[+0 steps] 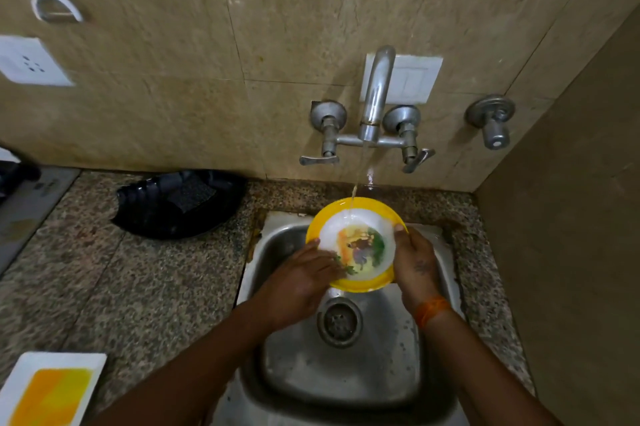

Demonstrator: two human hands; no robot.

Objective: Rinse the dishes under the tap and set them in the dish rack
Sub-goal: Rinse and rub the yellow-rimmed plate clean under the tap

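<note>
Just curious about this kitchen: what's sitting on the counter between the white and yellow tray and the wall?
In the head view, a black basket stands on the granite counter between the tray and the wall; otherwise only bare granite.

We wore no sleeves: both forearms were bare, an orange thread band point(433, 310) circled our right wrist, and a small dark marking point(421, 267) sat on that hand's back.

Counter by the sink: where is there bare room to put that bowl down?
Bare granite counter lies left of the sink, bordered by the black tray behind and the white and yellow tray in front. The strip right of the sink, by the side wall, is narrow. The basin is crowded: both hands hold the yellow bowl.
</note>
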